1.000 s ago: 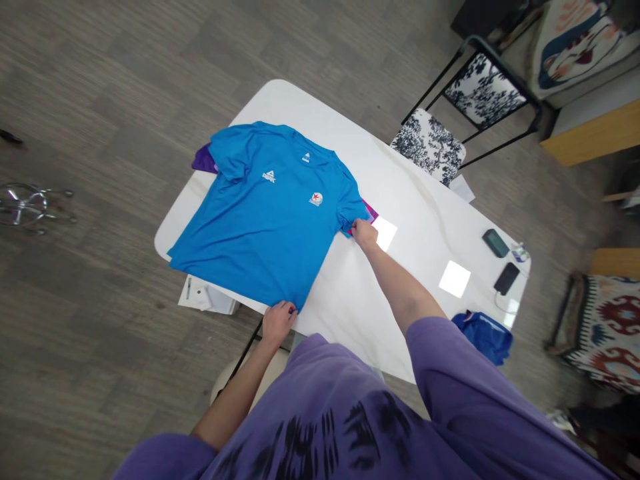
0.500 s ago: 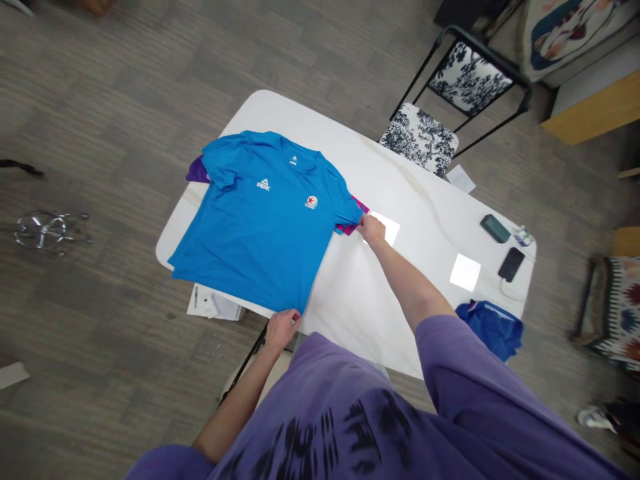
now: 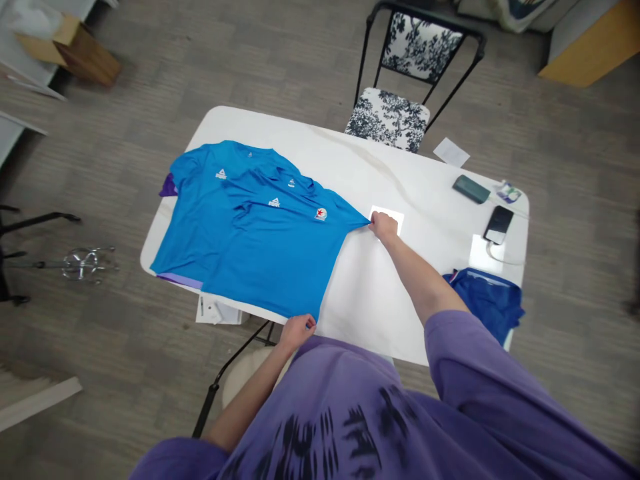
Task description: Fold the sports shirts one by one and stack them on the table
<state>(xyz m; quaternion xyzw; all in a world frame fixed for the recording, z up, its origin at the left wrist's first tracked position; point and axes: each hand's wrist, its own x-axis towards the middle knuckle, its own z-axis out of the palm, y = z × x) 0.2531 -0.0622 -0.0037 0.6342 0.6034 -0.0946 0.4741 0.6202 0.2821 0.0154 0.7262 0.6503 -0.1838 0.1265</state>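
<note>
A blue T-shirt point(image 3: 285, 253) with white print and a round red-star badge lies front up on the white table. My right hand point(image 3: 384, 226) pinches the end of its sleeve, pulling the cloth taut toward the right. At the near table edge, my left hand point(image 3: 299, 331) is closed on the hem corner. Partly under this shirt, to the left, lies a second blue T-shirt point(image 3: 193, 210) with similar white print. Purple cloth point(image 3: 169, 187) peeks out beneath that one, at its sleeve and along its hem.
On the right of the white table point(image 3: 425, 273) are a dark green case point(image 3: 471, 189), a phone point(image 3: 499, 225) with a white cable, a small packet point(image 3: 508, 192) and a crumpled dark blue garment point(image 3: 485, 300). A patterned chair point(image 3: 387, 120) stands at the far side.
Both hands have moved the top blue T-shirt to the right, uncovering much of the second blue T-shirt. The pink patterned cloth by the right sleeve is no longer visible. The camera view has shifted.
</note>
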